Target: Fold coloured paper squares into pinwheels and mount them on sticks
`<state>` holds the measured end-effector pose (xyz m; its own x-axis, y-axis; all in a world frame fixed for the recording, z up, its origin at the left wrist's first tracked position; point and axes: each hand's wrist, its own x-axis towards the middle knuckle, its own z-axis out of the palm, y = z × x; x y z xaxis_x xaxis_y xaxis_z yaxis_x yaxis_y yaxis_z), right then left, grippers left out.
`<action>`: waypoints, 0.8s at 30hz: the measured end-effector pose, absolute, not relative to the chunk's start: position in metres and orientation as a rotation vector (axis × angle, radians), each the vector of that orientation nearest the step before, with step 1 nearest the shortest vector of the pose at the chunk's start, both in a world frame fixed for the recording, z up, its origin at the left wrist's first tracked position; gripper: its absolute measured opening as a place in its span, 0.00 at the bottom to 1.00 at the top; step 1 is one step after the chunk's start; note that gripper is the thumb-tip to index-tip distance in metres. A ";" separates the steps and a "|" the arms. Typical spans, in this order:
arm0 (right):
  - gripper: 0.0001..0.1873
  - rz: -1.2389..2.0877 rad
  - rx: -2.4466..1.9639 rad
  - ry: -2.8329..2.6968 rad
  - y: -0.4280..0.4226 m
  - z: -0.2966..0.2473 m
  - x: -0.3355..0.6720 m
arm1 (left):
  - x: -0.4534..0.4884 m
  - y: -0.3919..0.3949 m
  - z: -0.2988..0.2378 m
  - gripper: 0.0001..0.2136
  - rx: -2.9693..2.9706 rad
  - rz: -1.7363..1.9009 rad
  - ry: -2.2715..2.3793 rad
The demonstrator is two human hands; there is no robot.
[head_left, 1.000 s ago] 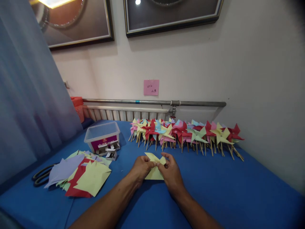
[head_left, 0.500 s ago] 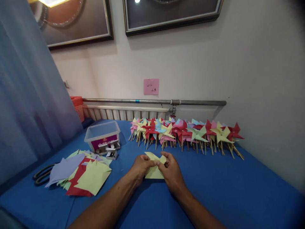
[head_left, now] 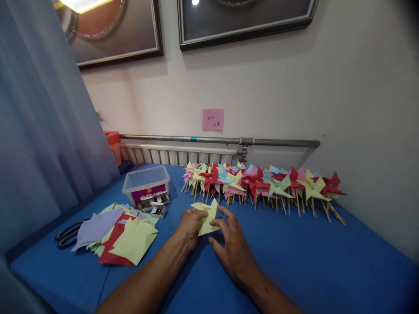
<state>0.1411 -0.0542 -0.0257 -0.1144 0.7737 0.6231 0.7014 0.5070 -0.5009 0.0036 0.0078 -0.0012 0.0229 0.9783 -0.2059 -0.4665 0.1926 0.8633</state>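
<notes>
A pale yellow paper square (head_left: 209,224), cut and partly folded in toward its middle, is pinched in my left hand (head_left: 190,226). The left thumb presses on the folded part. My right hand (head_left: 231,244) is at the paper's right side with fingers spread and thumb apart; its fingertips are near or touching the right edge. On the left lies a loose pile of paper sheets, with a yellow sheet (head_left: 135,240) on top of a red sheet (head_left: 114,250) and a lilac sheet (head_left: 96,227). Black scissor handles (head_left: 67,235) stick out from under the pile.
Rows of paper pinwheels (head_left: 257,181) on sticks line the back of the blue table (head_left: 294,257). A clear plastic tub (head_left: 146,179) stands at back left, with small open boxes (head_left: 159,210) before it. Behind are a metal pipe (head_left: 209,140) and a red basket (head_left: 113,146).
My right hand has let go of the folded corner and opened to the right. The yellow paper has turned in my left hand. The view has shifted slightly left.
</notes>
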 end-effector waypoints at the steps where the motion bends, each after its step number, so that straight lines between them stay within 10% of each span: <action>1: 0.14 0.049 -1.234 -1.876 -0.054 -0.026 0.140 | 0.004 0.007 -0.001 0.10 0.683 1.269 0.943; 24: 0.11 0.625 -1.472 -1.384 -0.030 -0.028 0.149 | 0.015 -0.002 -0.001 0.09 0.716 1.194 0.916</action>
<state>0.1485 -0.0302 -0.0280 0.2177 0.9440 0.2480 0.4386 0.1323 -0.8889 0.0147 -0.0020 -0.0005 0.1061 0.9720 -0.2096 -0.4542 0.2349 0.8593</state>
